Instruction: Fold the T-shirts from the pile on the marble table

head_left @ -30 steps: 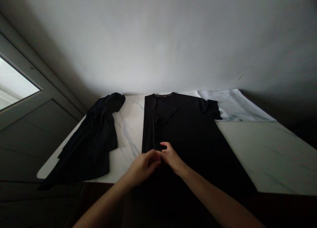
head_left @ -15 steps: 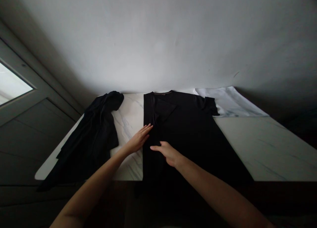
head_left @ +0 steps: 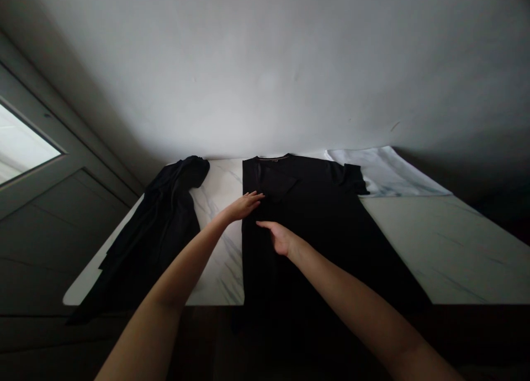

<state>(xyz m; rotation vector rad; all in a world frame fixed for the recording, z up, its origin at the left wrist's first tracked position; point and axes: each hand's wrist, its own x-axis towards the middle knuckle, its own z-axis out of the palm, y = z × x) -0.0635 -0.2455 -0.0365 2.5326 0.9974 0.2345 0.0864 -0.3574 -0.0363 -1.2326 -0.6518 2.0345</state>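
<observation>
A black T-shirt (head_left: 318,221) lies flat on the white marble table (head_left: 455,243), collar toward the wall, its left side folded inward along a straight edge. My left hand (head_left: 245,205) rests flat and open on that folded strip near the chest, fingers stretched toward the collar. My right hand (head_left: 278,236) lies open on the shirt just below and to the right of it, fingers pointing left. The shirt's right sleeve (head_left: 351,178) is spread out. The hem hangs over the table's near edge.
A crumpled black garment (head_left: 161,226) lies at the table's left end, partly hanging off. A white cloth (head_left: 385,171) sits at the back right. A plain wall stands right behind the table; a door with a window (head_left: 25,149) is at left.
Both hands were together low on the folded edge; they opened and slid up the shirt toward the collar, the left hand leading.
</observation>
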